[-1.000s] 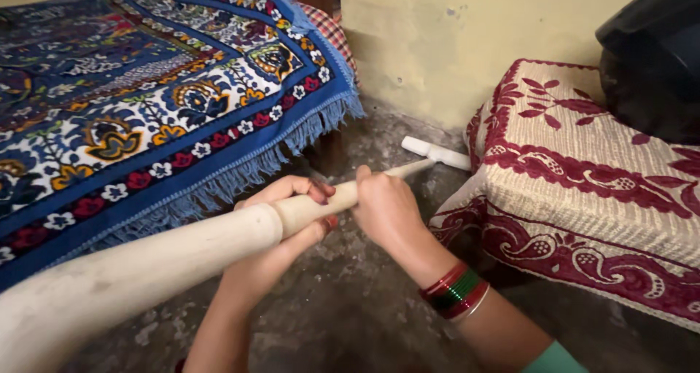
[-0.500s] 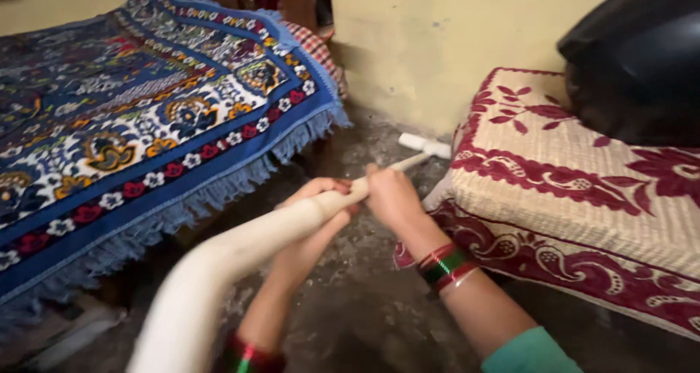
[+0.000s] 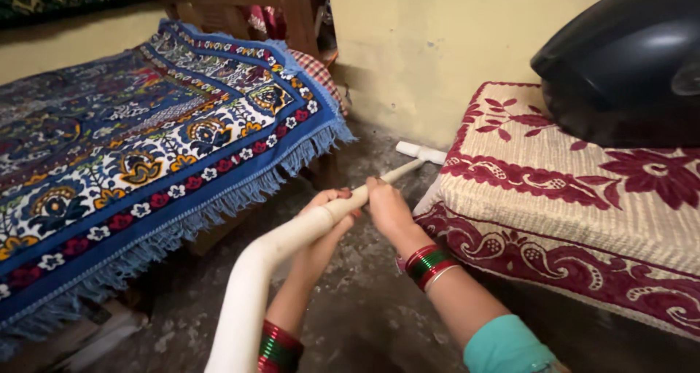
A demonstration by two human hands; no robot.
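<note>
Left hand (image 3: 329, 216): fingers closed around the thick white handle (image 3: 270, 267) from below, gripping it near its narrow end; red and green bangles (image 3: 277, 347) sit on the wrist.
Right hand (image 3: 386, 209): fingers wrapped tight around the thinner part of the same handle, just ahead of the left hand, the two hands almost touching; red, green and silver bangles (image 3: 429, 265) on the wrist, a teal sleeve (image 3: 507, 344) further up the arm.
Handle: long, off-white, running from the bottom edge of the view up and to the right, narrowing past the hands into a slim rod (image 3: 397, 172).
Head of the tool (image 3: 421, 152): a short white crossbar at the far end of the rod, low on the floor (image 3: 364, 307), close to the foot of the yellow wall (image 3: 423, 45).
Floor: rough, grey and dusty, a narrow strip between two beds.
Left of the hands: a bed covered by a blue patterned spread (image 3: 146, 154) with a fringe hanging over the edge.
Right of the hands: a bed under a cream and maroon floral cover (image 3: 583, 205), the head of the tool just beside its corner.
On that cover: a large glossy black object (image 3: 627, 59), rounded; what it is I cannot tell.
</note>
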